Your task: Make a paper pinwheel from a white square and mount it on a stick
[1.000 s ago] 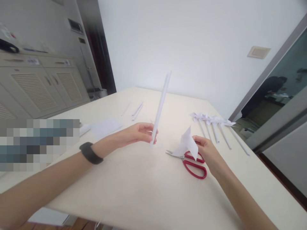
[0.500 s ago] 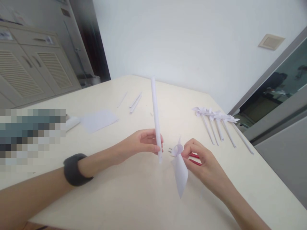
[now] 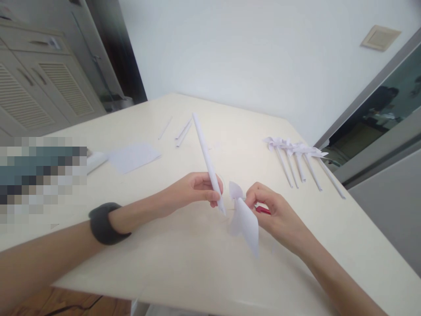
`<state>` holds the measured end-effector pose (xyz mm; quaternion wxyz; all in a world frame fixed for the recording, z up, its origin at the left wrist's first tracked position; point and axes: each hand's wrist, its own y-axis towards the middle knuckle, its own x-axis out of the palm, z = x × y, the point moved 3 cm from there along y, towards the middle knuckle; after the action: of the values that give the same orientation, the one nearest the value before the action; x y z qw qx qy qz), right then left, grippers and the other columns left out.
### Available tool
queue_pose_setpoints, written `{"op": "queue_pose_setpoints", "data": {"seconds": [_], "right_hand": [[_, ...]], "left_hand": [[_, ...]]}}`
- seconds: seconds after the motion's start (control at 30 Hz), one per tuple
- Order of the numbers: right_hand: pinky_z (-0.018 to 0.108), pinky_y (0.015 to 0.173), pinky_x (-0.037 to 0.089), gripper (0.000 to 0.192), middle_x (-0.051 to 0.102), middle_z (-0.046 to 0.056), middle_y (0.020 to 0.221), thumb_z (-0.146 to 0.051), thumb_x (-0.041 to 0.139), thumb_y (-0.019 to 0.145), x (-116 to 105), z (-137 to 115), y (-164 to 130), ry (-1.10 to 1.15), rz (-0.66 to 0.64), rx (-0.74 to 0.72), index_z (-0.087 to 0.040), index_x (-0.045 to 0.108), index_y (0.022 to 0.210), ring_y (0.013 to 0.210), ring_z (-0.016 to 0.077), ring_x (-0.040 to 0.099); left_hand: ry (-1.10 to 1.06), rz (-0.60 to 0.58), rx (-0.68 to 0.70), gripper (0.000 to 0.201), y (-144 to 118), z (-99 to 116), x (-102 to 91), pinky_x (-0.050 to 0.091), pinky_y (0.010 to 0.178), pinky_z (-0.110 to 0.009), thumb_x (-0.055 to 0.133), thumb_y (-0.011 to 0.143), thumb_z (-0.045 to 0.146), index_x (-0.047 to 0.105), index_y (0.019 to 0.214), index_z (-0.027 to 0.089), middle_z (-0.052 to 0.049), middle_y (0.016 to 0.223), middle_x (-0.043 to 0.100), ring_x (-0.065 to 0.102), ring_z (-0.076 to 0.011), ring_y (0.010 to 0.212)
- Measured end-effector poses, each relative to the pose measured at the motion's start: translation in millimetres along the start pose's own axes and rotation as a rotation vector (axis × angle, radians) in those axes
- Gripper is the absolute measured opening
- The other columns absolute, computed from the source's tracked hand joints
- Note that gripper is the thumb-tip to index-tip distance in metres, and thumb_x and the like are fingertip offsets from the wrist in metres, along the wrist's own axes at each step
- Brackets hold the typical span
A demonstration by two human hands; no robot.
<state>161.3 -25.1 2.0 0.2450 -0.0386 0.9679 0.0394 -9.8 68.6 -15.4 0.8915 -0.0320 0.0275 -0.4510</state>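
A rolled white paper stick (image 3: 204,151) leans to the left in my left hand (image 3: 204,191), its lower end pinched between thumb and fingers. A dark band circles that wrist. To the right, my right hand (image 3: 268,206) is closed on a white paper pinwheel (image 3: 247,224), holding it near its centre. A red-handled tool (image 3: 263,210) also lies within the right hand; its working end is mostly hidden, so I cannot tell its kind. The pinwheel's folded blades face the stick's lower end, with a small gap between them.
Several finished paper pinwheels on sticks (image 3: 299,151) lie in a row at the right. Flat paper sheets (image 3: 134,157) and more rolled paper sticks (image 3: 183,133) lie to the left and back. A white wall (image 3: 230,52) stands behind the table (image 3: 171,259).
The paper stick has tilted further left. The pinwheel has turned and shifted slightly left with my right hand, and less of the red handles shows. The view has also moved a little.
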Motion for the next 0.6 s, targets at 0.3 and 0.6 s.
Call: {"op": "queue_pose_setpoints", "data": {"seconds": [0.3, 0.6], "right_hand": [[0.025, 0.066, 0.036, 0.016, 0.05, -0.003, 0.082, -0.017, 0.061, 0.082, 1.9, -3.9, -3.4, 0.004, -0.048, 0.001, -0.021, 0.055, 0.068, 0.076, 0.0111, 0.049], [0.026, 0.067, 0.037, 0.015, 0.05, -0.003, 0.083, -0.021, 0.061, 0.083, 0.3, -3.8, -5.8, 0.003, -0.064, 0.01, -0.022, 0.054, 0.069, 0.076, 0.0119, 0.05]], "left_hand": [[-0.058, -0.13, 0.012, 0.007, -3.5, -1.6, 3.2, 0.045, 0.071, -0.026, 0.064, 0.078, 0.02, 0.06, 0.082, 0.017, 0.001, 0.079, 0.061, 0.057, -0.0123, 0.073], [-0.102, -0.157, 0.024, 0.004, -4.6, -0.1, 6.5, 0.045, 0.071, -0.025, 0.062, 0.079, 0.017, 0.06, 0.082, 0.017, 0.001, 0.079, 0.061, 0.056, -0.0108, 0.071]]}}
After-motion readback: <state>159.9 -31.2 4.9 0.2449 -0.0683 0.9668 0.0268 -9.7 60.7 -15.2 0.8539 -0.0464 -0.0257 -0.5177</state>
